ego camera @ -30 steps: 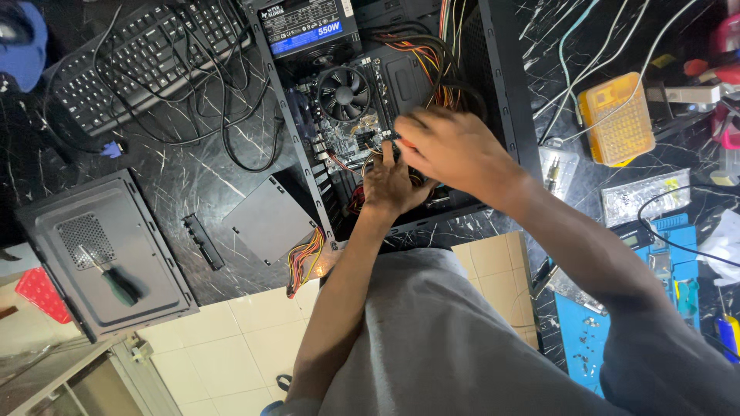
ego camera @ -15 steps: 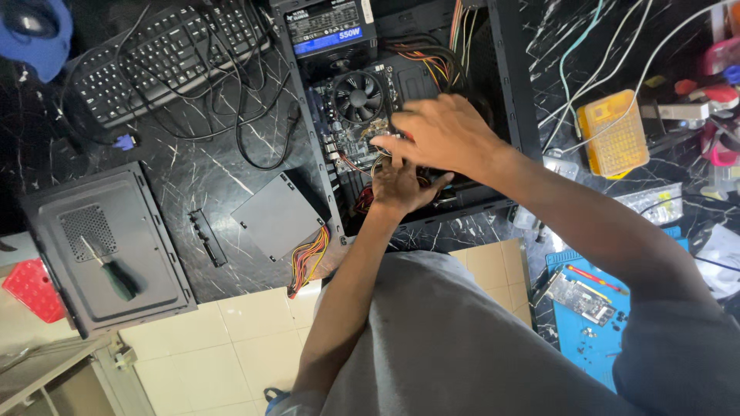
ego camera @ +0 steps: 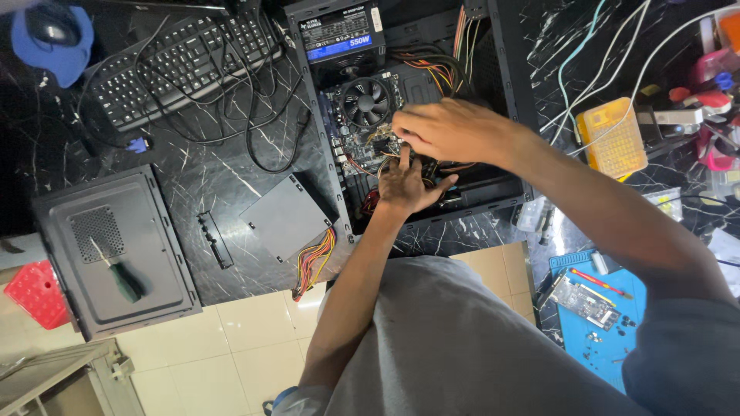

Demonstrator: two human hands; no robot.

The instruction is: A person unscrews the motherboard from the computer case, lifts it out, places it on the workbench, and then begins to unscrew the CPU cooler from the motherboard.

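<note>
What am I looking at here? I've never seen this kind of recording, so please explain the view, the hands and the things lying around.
There is one view, from a camera on the person's head, looking down. No robot: both bare hands work inside an open computer case lying on a dark marble table. The left hand and right hand meet over the board beside the cooling fan; whether they grip anything is hidden. A loose power supply with coloured wires lies left of the case, then a side panel with a green screwdriver on it, and a keyboard. A yellow box and a blue mat lie to the right.

Motherboard partly hidden under fingers
</note>
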